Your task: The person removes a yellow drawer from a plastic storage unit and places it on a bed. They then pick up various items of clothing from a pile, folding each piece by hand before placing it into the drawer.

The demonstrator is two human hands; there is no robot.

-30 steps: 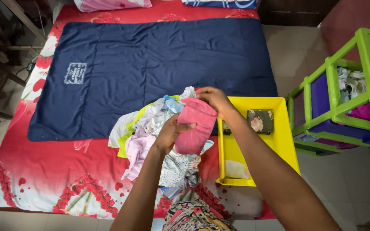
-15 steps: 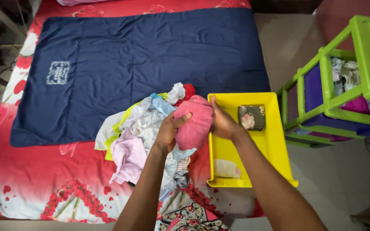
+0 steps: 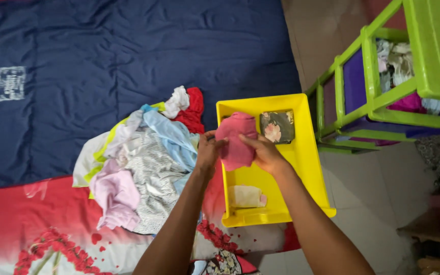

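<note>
now the left hand point(image 3: 209, 152) and the right hand point(image 3: 263, 152) both grip a folded pink cloth point(image 3: 236, 140) over the yellow bin point(image 3: 309, 168), beside the clothes pile point(image 3: 141, 163) on the bed point(image 3: 128, 51).

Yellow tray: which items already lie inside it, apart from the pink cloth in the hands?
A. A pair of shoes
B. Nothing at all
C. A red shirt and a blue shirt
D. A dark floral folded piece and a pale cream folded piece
D: in the yellow tray, a dark floral folded piece lies at the far end and a pale cream folded piece at the near end, while both hands hold the pink cloth over it.
</note>
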